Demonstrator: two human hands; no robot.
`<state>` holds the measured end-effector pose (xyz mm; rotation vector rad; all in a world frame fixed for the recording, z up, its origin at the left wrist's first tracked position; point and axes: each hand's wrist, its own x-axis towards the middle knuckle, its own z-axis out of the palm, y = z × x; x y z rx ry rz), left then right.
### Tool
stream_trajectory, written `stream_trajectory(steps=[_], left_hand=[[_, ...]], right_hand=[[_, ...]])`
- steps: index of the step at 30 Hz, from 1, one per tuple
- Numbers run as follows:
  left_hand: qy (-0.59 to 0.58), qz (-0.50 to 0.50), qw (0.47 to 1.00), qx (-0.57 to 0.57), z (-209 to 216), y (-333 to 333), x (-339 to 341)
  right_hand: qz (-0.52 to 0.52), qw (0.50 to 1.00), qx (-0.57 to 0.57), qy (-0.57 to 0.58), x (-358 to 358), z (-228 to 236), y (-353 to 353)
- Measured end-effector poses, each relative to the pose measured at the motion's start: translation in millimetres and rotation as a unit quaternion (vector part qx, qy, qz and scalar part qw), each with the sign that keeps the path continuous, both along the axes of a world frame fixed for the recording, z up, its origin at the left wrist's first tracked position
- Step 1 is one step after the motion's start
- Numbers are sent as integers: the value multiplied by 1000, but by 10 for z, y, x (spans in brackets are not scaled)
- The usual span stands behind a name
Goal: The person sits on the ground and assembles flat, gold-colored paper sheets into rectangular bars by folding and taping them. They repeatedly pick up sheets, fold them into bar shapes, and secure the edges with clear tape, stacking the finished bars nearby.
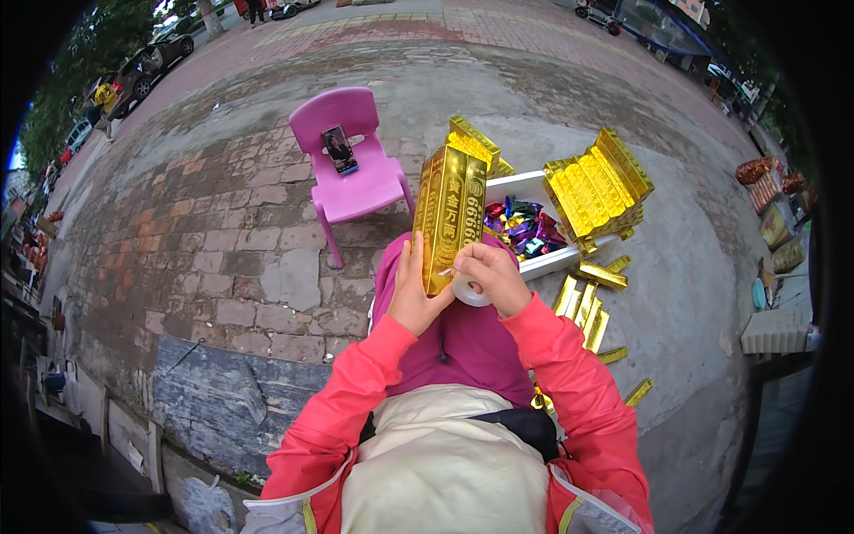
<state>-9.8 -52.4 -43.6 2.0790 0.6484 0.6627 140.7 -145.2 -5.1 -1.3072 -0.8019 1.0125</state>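
Off the lap's (471,360) far left corner, pink chair (356,189); far right, white tub (569,260), prob. for reach. Over the lap, gold box (451,205): L hand (413,292) half-curled round its near end, prob. steadying; R hand (500,278) pinched tight w/ tape roll (464,296).

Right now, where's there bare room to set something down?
Free: brick paving left of the pink plastic chair; grey concrete right of the loose shiny gold bars.

Crowded: around the white rectangular box holding coloured foil pieces, shiny gold stack at its right; the lap, where left hand holds the tall gold box, right hand the translucent tape roll.
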Motion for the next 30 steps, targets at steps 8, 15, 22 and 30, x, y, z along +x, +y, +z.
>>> stream_trajectory(steps=[8, 15, 22, 30], left_hand=[[-80, -11, 990, -114, -164, 134, 13], [-105, 29, 991, -74, -107, -13, -13], [-210, -11, 966, -151, -96, -15, -48], [-242, -1, 920, -308, -48, 130, -154]], right_hand=[[22, 993, -71, -89, 175, 240, 81], [19, 987, -71, -144, 124, 266, 124], [19, 985, -58, -162, 27, 145, 202], [3, 983, -53, -174, -25, 56, 246]])
